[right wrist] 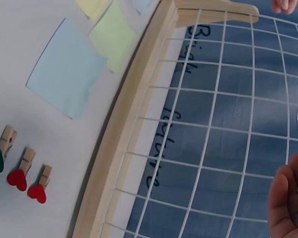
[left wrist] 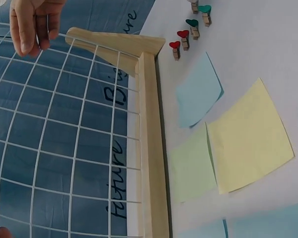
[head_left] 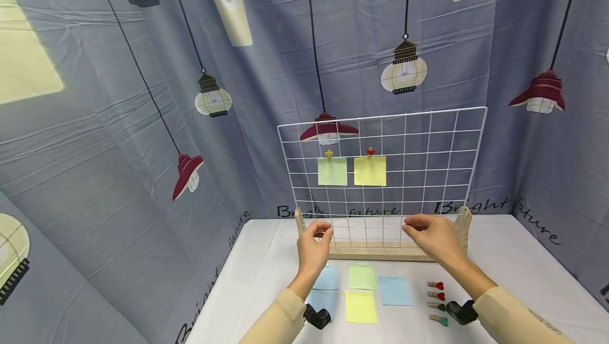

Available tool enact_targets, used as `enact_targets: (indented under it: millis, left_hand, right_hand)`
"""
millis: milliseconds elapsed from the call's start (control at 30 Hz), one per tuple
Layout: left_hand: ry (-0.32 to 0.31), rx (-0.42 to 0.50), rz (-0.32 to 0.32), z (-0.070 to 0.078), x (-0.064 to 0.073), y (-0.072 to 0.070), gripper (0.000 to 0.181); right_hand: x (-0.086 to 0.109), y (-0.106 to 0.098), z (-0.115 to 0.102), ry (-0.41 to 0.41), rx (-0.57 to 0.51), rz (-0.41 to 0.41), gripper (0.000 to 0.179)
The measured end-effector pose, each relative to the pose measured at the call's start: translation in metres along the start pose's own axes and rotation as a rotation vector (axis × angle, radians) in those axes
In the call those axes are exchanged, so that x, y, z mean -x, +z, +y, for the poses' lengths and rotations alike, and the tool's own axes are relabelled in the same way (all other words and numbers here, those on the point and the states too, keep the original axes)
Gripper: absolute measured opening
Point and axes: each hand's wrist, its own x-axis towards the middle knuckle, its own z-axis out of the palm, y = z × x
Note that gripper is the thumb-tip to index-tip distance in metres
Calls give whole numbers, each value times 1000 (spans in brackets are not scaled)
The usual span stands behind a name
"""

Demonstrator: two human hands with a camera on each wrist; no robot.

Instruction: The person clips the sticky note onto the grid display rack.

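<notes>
Beige sleeves (head_left: 273,320) flank a row of heart-topped pegs (head_left: 439,296) and loose paper notes (head_left: 361,308) on a white table (head_left: 266,259). Beyond, the left hand (head_left: 313,251) and right hand (head_left: 436,236), fingers loosely curled, hold nothing visible at a white wire grid (head_left: 404,175) on its wooden base (head_left: 380,254); contact is unclear. Good handling likely wants light, even pressure, sparing the clipped green note (head_left: 332,172) and clipped yellow note (head_left: 370,171) higher up. A lamp-print curtain (head_left: 257,90) hangs behind.

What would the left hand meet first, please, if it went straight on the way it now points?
Most likely the white wire grid, which stands ahead of the left hand; the depth between them is hard to judge.
</notes>
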Motion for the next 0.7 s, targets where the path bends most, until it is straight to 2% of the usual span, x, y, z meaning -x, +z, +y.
enact_targets:
  millis: [267, 467, 700]
  left_hand:
    - [-15, -40, 18, -9, 4, -6, 9]
    - [-36, -33, 21, -11, 6, -11, 9]
    - [-26, -31, 34, -15, 5, -18, 8]
  right_hand:
    - [4, -2, 7, -4, 27, 21, 19]
    - [6, -4, 9, 25, 33, 1, 20]
    - [7, -9, 14, 36, 29, -17, 24]
